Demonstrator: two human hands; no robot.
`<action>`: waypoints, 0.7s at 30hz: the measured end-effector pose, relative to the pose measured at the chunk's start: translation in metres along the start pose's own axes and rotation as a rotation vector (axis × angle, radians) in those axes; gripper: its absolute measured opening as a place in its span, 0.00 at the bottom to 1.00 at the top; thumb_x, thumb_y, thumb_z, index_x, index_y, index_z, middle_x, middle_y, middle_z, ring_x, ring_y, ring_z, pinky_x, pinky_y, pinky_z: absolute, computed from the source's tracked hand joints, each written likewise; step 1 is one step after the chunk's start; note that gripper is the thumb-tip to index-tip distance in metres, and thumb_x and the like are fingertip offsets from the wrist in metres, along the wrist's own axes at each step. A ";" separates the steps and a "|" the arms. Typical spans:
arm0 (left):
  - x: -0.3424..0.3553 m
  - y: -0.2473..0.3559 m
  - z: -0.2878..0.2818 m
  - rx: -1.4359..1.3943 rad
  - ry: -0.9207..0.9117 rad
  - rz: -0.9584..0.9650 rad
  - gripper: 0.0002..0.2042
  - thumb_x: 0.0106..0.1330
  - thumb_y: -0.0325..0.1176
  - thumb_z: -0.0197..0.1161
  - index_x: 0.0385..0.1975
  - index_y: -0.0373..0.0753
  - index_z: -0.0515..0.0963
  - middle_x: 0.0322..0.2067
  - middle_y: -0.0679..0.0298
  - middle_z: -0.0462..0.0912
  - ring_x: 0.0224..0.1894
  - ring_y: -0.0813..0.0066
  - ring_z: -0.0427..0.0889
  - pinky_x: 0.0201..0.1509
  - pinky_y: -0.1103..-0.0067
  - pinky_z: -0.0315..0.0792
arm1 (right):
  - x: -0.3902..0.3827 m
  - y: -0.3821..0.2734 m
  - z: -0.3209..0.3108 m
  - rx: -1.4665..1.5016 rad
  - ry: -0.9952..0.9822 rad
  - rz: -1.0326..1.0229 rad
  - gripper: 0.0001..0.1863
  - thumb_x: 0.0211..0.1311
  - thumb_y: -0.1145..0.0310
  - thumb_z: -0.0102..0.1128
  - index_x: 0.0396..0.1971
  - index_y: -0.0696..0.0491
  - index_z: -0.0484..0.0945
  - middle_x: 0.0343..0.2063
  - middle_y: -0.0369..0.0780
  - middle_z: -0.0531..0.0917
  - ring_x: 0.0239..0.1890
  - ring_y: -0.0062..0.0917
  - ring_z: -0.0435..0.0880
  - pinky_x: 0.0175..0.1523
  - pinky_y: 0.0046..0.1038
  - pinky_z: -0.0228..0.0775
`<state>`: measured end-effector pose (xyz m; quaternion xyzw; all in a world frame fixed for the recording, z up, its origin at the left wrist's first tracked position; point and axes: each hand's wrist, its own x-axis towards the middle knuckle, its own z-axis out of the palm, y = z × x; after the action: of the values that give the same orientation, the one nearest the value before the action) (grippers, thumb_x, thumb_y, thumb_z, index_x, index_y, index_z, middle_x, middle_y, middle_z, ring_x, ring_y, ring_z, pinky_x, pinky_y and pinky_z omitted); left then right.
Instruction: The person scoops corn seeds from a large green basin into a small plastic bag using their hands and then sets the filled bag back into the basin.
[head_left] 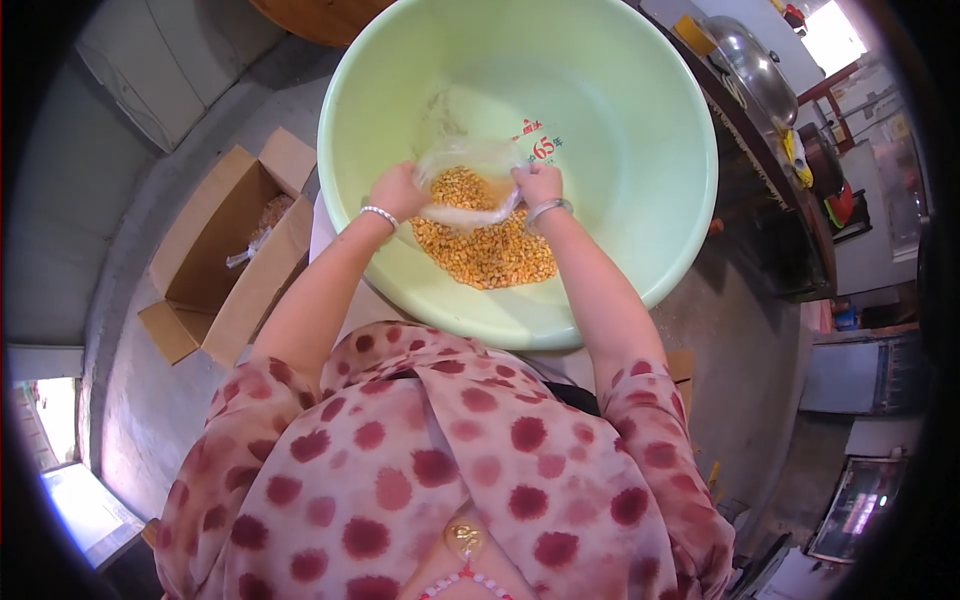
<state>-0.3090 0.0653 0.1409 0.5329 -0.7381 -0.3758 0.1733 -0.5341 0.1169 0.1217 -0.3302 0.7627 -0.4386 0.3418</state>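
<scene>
A clear plastic bag (470,152) with corn kernels inside is held by its rim between my two hands, its mouth spread wide. My left hand (398,192) pinches the bag's left edge, and my right hand (538,184) pinches the right edge. Below and around the bag, a heap of loose yellow corn kernels (487,258) lies on the bottom of a large pale green plastic tub (640,215). Both hands are inside the tub, above the kernels. The bag's underside is hidden.
On the floor to the left stands an open cardboard box (262,275) with a bag of something in it. A dark table (765,170) along the right carries a metal lidded pan (750,70) and other kitchen things. A round wooden top (315,18) shows behind the tub.
</scene>
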 end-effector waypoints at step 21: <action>-0.018 0.033 -0.024 -0.762 0.372 0.101 0.09 0.49 0.28 0.60 0.30 0.33 0.74 0.17 0.69 0.72 0.17 0.84 0.69 0.16 0.87 0.64 | -0.026 -0.041 -0.032 0.187 0.082 -0.049 0.07 0.50 0.70 0.56 0.25 0.59 0.75 0.10 0.32 0.68 0.06 0.14 0.63 0.12 0.19 0.62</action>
<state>-0.3084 0.0776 0.1834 0.4526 -0.5277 -0.5103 0.5063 -0.5378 0.1359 0.1765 -0.2973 0.7234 -0.5292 0.3290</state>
